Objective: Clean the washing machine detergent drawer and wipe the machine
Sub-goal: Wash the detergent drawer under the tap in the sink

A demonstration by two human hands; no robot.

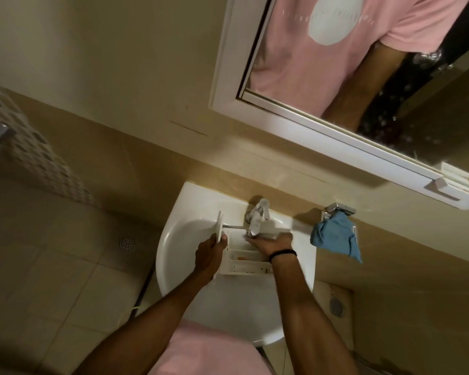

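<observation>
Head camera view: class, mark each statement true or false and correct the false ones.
1. The drawer is held over the sink. True.
2. The blue cloth lies in the sink. False: it hangs from a holder on the wall, right of the sink.
3. The left hand grips the drawer's front panel. True.
4. The right hand holds the blue cloth. False: it rests on the drawer under the tap.
5. A black band sits on the right wrist. True.
</observation>
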